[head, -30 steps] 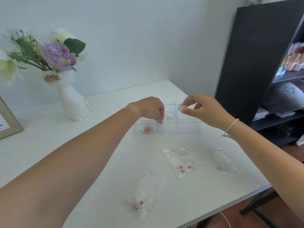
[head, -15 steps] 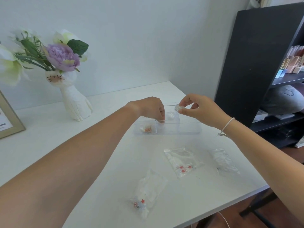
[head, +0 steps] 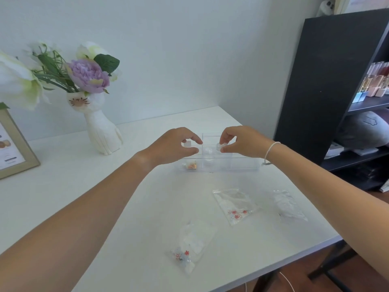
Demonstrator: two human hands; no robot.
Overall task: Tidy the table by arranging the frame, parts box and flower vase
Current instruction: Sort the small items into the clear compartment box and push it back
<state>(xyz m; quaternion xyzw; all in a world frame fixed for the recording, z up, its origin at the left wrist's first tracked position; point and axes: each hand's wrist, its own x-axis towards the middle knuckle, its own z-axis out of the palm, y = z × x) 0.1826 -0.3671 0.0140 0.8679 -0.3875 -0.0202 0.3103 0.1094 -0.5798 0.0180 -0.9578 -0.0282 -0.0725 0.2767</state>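
1. head view: the clear plastic compartmented parts box (head: pixel 219 163) lies on the white table (head: pixel 63 197) with its long axis running left to right, directly under both hands
2. left hand (head: pixel 174 144) hovers over the box's left end, thumb and forefinger narrowed on a small pale cube (head: pixel 187 143)
3. right hand (head: pixel 240 142) is over the middle, fingertips pinched on a small clear part (head: pixel 220 146)
4. each piece sits just above an open cell, so the likely drop is straight down; the right hand is nearer the empty right cells
5. white cat-shaped flower vase (head: pixel 103 133) stands far left; the wooden-edged picture frame (head: pixel 19 157) is at the left edge
6. three clear plastic bags (head: pixel 233 204) lie nearer, apart from the box
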